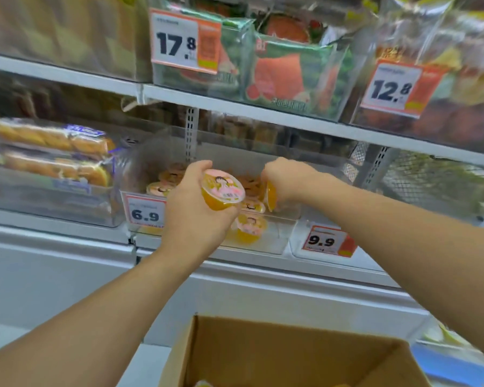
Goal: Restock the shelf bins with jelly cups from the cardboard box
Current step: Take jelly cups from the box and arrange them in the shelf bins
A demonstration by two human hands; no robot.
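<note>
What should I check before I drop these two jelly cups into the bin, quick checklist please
1. Left hand grips its jelly cup, lid up: ok.
2. Right hand grips its cup, tipped on its side over the bin: ok, though the hand hides most of it.
3. The clear bin has free room at its front right: ok.
4. Cups already in the bin sit lids up: ok for the front ones; the rear ones are blurred, cannot tell.
5. 6.9 price tag matches this product: cannot tell.
6. More cups left in the cardboard box: cannot tell.
</note>
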